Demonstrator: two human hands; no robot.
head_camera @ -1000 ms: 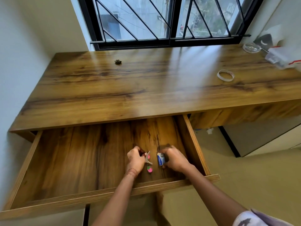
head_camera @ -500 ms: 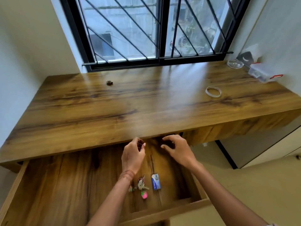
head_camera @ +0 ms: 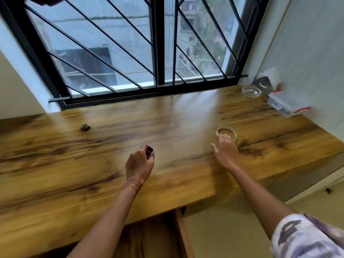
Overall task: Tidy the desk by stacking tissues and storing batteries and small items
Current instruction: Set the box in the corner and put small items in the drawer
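Fingers of the right hand point(head_camera: 225, 153) spread open, touching a clear tape ring point(head_camera: 226, 132) on the wooden table point(head_camera: 93, 164); left hand point(head_camera: 139, 165) pinched a small dark object point(head_camera: 149, 152)

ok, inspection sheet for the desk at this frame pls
Surface: wooden desk, mostly bare; drawer below open.
Job's things: tape ring lies flat at right; small dark item far left.
Clutter: glass dish and clear lidded box in the right back corner.
Hands: left hand closed on a small dark object; right hand open, fingertips at the tape ring.
Cables: nothing seen.
Surroundings: barred window behind, walls on both sides.
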